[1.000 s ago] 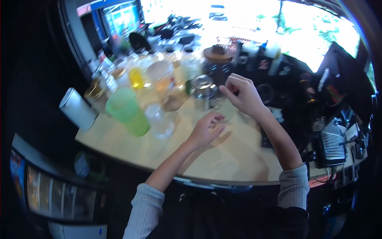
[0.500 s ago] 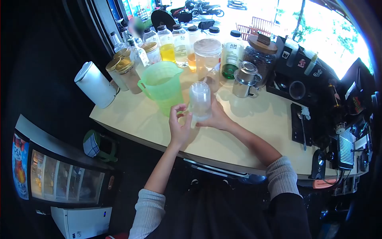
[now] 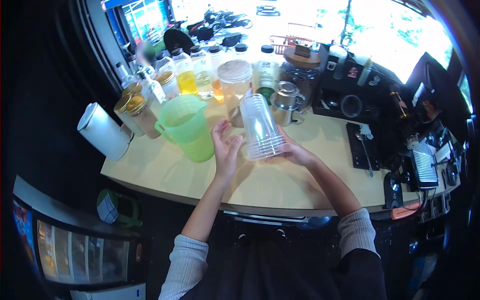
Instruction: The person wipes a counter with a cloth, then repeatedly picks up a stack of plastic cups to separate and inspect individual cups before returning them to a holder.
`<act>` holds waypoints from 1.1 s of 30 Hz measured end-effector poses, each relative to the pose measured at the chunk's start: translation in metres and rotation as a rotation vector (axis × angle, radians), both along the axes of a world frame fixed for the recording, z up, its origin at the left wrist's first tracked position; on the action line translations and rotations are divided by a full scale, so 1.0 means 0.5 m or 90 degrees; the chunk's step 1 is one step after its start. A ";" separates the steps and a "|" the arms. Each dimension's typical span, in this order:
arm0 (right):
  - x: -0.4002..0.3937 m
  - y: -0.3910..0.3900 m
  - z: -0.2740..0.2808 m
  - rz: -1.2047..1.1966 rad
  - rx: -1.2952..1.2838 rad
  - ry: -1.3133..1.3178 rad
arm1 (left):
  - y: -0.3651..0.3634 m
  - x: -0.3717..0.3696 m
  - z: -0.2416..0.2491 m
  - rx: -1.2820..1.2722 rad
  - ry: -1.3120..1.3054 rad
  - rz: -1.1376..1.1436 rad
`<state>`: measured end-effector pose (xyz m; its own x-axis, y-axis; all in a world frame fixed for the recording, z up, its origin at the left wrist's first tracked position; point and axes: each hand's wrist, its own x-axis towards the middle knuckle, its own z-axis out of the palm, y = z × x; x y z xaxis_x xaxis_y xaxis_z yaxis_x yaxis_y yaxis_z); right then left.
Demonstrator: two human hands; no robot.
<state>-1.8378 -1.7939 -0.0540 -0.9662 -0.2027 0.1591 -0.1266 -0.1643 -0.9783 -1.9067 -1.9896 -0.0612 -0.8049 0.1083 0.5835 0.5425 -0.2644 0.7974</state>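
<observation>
A stack of clear plastic cups [image 3: 261, 127] tilts to the left over the counter, rims toward the lower right. My right hand [image 3: 291, 150] grips it near the rims. Beside the stack on its left, my left hand [image 3: 226, 145] has its fingers apart and holds nothing. The translucent green pitcher [image 3: 187, 131] stands just left of that hand. Behind the cups is a large clear jar with a pale lid [image 3: 234, 72]. A metal drip filter on a metal cup [image 3: 287, 96] stands to their right.
Bottles with dark caps [image 3: 202, 75] line the back of the counter [image 3: 165, 175]. A white kettle [image 3: 103, 131] stands at its left end. On the right are a black organizer [image 3: 332, 102], a spoon on a black tray [image 3: 358, 150] and a drip grate [image 3: 425, 170].
The cup stack has tilted and come nearer the camera, and my right hand now holds it near the rims. My left hand has opened wider. The camera view has shifted right.
</observation>
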 end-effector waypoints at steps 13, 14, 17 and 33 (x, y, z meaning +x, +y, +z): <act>0.143 0.129 0.031 -0.448 -0.001 -0.057 | 0.164 0.031 0.047 0.105 -0.325 -0.479; 0.161 0.124 0.046 -0.452 -0.002 -0.057 | 0.171 0.037 0.051 0.088 -0.330 -0.417; 0.195 0.101 0.067 -0.432 0.147 0.124 | 0.189 0.045 0.048 0.082 -0.419 -0.401; 0.207 0.110 0.121 -0.398 -0.047 0.049 | 0.174 0.064 0.054 -0.020 -0.272 -0.414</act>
<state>-1.7346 -1.7387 0.0063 -0.8834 0.4111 0.2249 -0.2902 -0.1031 -0.9514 -1.8747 -1.9026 -0.0340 -0.7279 0.6474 0.2260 -0.0703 -0.3983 0.9146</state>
